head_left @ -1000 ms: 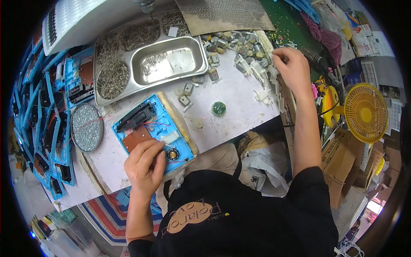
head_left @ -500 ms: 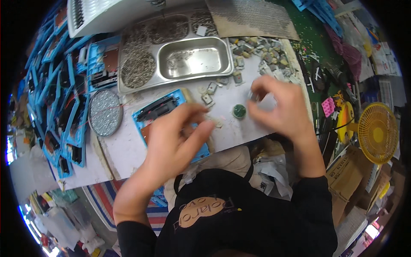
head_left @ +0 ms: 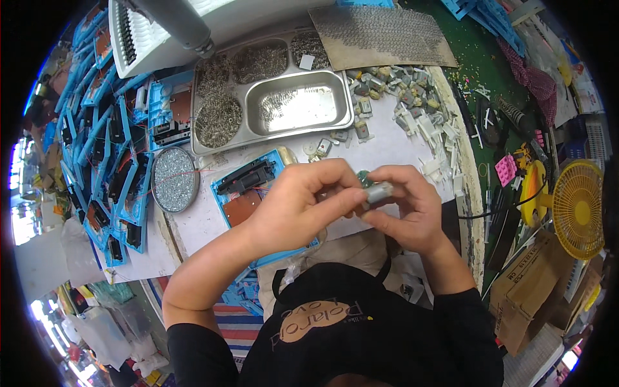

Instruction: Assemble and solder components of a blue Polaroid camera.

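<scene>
A small silver motor [head_left: 379,192] is between my two hands, just above the near part of the table. The fingers of my right hand [head_left: 416,209] are curled round it. My left hand [head_left: 303,197] pinches at its left end, where the fingertips hide any smaller part. Partly behind the fingertips shows a small green round pot [head_left: 363,175]. Under my left wrist and forearm lies a blue plastic casing [head_left: 282,152] with a black part and a brown board in it. A few loose small motors [head_left: 324,146] lie just beyond my left hand.
A steel tray [head_left: 271,137] with small metal parts in its compartments stands beyond my hands. Small motors [head_left: 406,87] and white plastic parts [head_left: 438,138] are heaped to its right. A round dish [head_left: 175,180] of grey bits and stacked blue casings [head_left: 109,148] stand left.
My hands have come together; the right hand has moved left and down to the left hand. The silver motor now shows clearly between them. The whole view has shifted slightly.
</scene>
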`<state>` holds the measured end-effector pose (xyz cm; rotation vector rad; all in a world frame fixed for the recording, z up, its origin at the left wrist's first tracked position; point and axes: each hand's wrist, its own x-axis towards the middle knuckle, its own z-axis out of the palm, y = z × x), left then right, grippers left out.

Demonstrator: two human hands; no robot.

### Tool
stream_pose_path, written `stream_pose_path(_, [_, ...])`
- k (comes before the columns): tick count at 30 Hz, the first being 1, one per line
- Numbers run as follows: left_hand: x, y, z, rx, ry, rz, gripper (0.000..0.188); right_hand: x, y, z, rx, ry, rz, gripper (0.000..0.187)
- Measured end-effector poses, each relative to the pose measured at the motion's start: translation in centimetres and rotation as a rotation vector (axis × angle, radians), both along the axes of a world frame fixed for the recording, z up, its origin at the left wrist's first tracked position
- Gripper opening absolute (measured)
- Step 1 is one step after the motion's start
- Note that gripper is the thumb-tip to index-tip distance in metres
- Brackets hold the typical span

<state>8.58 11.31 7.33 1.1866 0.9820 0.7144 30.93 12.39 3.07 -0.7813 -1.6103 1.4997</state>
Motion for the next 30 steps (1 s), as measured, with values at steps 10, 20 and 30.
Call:
stream_pose_path(10, [3.1,19.8,-5.4,0.937,0.893,0.237,0.021,2.9,0.8,-0.6,-0.308,0.171,-0.198,0.049])
stream_pose_path(20, [5.8,23.0,-8.5,1.066,1.024,0.297,0.018,5.2,0.2,-1.1,-0.268,0.168,-0.275,0.05])
stream_pose_path(30, [3.1,6.8,1.2,1.023,0.413,0.232,0.008,3.8,4.1,-2.9,-0.038,-0.512,0.05,0.035])
